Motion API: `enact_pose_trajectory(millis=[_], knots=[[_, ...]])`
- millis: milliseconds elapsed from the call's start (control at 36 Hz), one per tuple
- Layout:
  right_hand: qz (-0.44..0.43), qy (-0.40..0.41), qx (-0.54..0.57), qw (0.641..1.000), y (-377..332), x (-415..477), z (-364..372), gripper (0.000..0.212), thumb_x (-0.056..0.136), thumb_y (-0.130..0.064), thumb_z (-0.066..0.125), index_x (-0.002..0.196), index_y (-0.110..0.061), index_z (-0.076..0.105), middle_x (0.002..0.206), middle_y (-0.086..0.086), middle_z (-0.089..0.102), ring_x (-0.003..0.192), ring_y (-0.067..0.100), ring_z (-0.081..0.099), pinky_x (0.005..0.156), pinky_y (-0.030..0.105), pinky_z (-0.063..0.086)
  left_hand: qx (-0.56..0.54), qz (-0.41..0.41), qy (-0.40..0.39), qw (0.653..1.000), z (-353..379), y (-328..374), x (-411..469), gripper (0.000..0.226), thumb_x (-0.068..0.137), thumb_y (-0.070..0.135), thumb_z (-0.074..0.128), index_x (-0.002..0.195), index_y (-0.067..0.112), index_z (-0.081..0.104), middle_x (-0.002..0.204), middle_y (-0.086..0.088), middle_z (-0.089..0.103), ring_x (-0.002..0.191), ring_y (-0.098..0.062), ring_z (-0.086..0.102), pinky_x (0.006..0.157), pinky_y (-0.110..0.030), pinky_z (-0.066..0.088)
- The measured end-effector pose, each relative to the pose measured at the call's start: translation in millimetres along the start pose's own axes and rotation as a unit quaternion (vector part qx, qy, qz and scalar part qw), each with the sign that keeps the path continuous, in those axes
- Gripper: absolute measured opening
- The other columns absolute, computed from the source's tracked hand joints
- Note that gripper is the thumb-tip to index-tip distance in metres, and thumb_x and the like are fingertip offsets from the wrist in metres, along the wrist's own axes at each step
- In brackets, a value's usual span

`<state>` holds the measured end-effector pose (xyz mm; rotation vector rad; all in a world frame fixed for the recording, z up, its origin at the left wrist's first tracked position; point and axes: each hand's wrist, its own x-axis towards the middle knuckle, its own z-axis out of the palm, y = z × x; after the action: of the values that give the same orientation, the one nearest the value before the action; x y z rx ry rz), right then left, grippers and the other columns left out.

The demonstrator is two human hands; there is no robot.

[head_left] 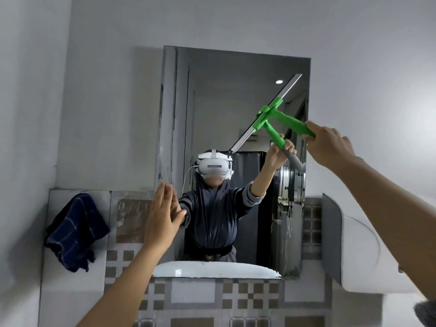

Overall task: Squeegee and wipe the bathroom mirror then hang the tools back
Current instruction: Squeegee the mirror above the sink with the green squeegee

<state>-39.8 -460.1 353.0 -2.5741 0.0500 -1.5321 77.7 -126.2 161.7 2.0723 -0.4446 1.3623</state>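
**Squeegee on the glass, upper right**

Your right hand (330, 145) wraps fingers around the handle end. Mirror (212, 95): rigid, fragile, so press lightly. Squeegee (278, 112): light, stiff plastic, blade angled on it. Left hand (162, 218) lies flat, fingers together, bracing the mirror's edge.

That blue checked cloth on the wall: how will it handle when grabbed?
The blue checked cloth hangs in soft folds, so it is probably floppy and will likely bunch in the hand. It looks thin, so likely light. It seems unlikely to slip or break.

Grey walls (236, 20); checkered tiles (250, 298) below; white sink rim (354, 267).
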Motion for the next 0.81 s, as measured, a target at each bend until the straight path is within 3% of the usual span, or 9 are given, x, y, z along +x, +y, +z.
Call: enact_pose_trajectory(millis=[333, 472, 611, 722, 806], knots=[[0.096, -0.020, 0.095, 0.991, -26.4, -44.2, 28.6, 0.025, 0.094, -0.021, 0.037, 0.117, -0.014, 0.046, 0.096, 0.015, 0.060, 0.086, 0.037, 0.059, 0.067, 0.041, 0.044, -0.010, 0.000, -0.014, 1.000, -2.3, 1.5, -1.4, 0.087, 0.082, 0.017, 0.067, 0.145, 0.017, 0.007, 0.150, 0.004, -0.001, 0.140, -0.030, 0.013, 0.098, -0.055, 0.040], [0.128, -0.038, 0.146, 0.980, -38.2, -62.5, 33.7, 0.023, 0.094, -0.022, 0.039, 0.114, -0.015, 0.047, 0.096, 0.013, 0.060, 0.079, 0.034, 0.060, 0.065, 0.043, 0.046, 0.003, -0.010, -0.020, 1.000, -4.6, 5.0, -1.8, 0.086, 0.083, 0.019, 0.065, 0.145, 0.020, 0.005, 0.152, 0.004, -0.002, 0.141, -0.027, 0.012, 0.090, -0.052, 0.048], [0.156, -0.050, 0.177, 0.971, -48.0, -81.6, 40.1, 0.024, 0.094, -0.023, 0.038, 0.113, -0.014, 0.047, 0.095, 0.011, 0.058, 0.078, 0.032, 0.059, 0.068, 0.045, 0.049, 0.015, -0.021, -0.029, 0.999, -5.8, 6.8, -2.0, 0.076, 0.085, 0.022, 0.063, 0.145, 0.014, 0.017, 0.155, -0.002, 0.004, 0.141, -0.027, 0.012, 0.096, -0.048, 0.045], [0.168, -0.040, 0.202, 0.964, -56.6, -96.9, 49.2, 0.027, 0.095, -0.021, 0.038, 0.119, -0.012, 0.047, 0.090, 0.008, 0.057, 0.065, 0.023, 0.055, 0.056, 0.034, 0.042, 0.013, -0.014, -0.031, 0.999, -7.6, 6.4, -1.8, 0.073, 0.086, 0.021, 0.062, 0.145, 0.011, 0.019, 0.155, -0.003, 0.005, 0.142, -0.024, 0.010, 0.098, -0.044, 0.042], [0.189, -0.028, 0.244, 0.951, -70.0, -107.7, 60.3, 0.029, 0.095, -0.021, 0.040, 0.120, -0.008, 0.047, 0.087, 0.007, 0.059, 0.063, 0.019, 0.056, 0.054, 0.033, 0.045, 0.015, -0.014, -0.034, 0.999, -8.4, 6.2, -2.1, 0.073, 0.086, 0.023, 0.061, 0.145, 0.011, 0.019, 0.155, -0.002, 0.005, 0.141, -0.024, 0.010, 0.096, -0.045, 0.045]])
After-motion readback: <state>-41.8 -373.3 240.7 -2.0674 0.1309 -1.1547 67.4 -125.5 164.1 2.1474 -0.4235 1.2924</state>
